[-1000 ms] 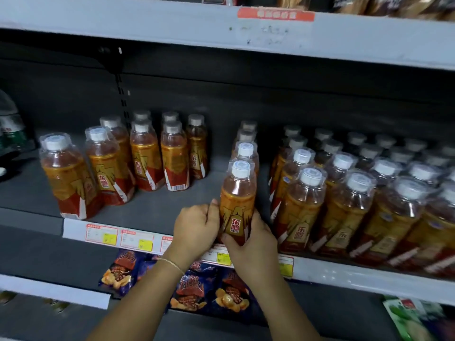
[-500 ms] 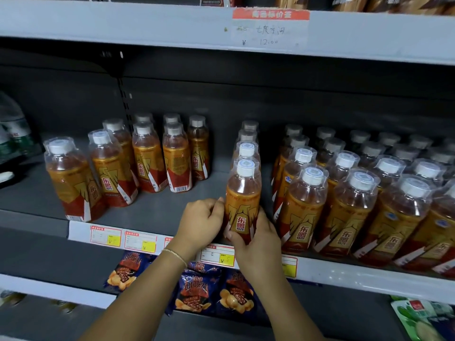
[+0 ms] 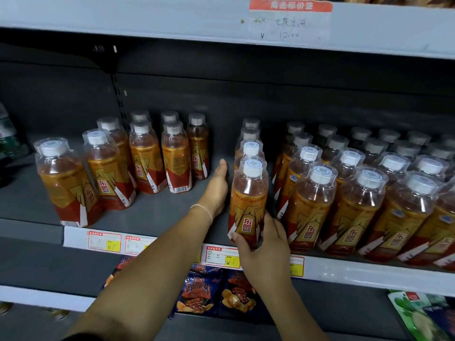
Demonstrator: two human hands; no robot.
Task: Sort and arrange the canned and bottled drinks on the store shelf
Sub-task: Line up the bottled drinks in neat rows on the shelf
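Lining the dark grey shelf (image 3: 160, 210), bottles (image 3: 310, 207) stand upright.

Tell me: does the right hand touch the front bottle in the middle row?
Touching. The head view shows the right hand gripping the bottle near its base.

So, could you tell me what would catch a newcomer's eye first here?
First, the amber front bottle at the middle of the shelf edge, its base gripped by the right hand, while the left hand, fingers straight, reaches beside the single-file row behind it. Tightly packed rows fill the right; a looser cluster stands left.
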